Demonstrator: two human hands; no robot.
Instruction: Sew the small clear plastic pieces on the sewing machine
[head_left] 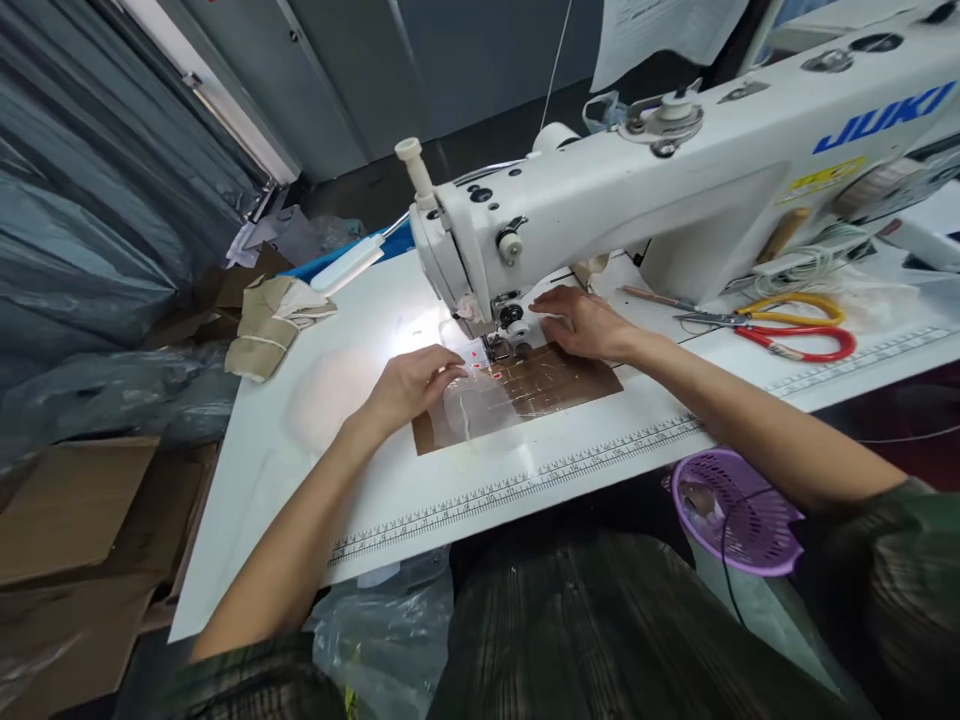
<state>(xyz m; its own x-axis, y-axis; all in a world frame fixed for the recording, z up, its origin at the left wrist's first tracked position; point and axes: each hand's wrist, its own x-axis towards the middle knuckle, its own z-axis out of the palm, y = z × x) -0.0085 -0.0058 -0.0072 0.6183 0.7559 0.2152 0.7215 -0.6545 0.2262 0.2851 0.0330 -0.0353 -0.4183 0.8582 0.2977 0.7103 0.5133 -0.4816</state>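
Head view, your hands and the work:
left hand: your left hand lies palm down, fingers loosely curled, pressing the near-left part of the clear piece. Nothing is pinched; it just holds the piece flat.
right hand: your right hand is flat, fingers spread, resting on the brown panel just right of the presser foot. Open, holding nothing.
workpiece: thin clear plastic piece with small red marks, lying on the brown panel set in the white bench, its far edge at the presser foot.
handling: I'd judge it very light, limp and slick. It will likely slide on the panel and crease if bunched. Can't tell how many layers.
where to hold: flat palm pressure on both sides of the foot looks better than pinching. Keep fingertips off the needle line.

Head view, surroundings:
machine: white JUKI sewing machine across the far side of the bench, lamp lit at the head.
scissors: red and yellow handled pair right of your right hand, well apart.
basket: purple basket below the bench edge by your right forearm.
left side: folded beige pieces at the far-left corner of the bench, cardboard beyond.
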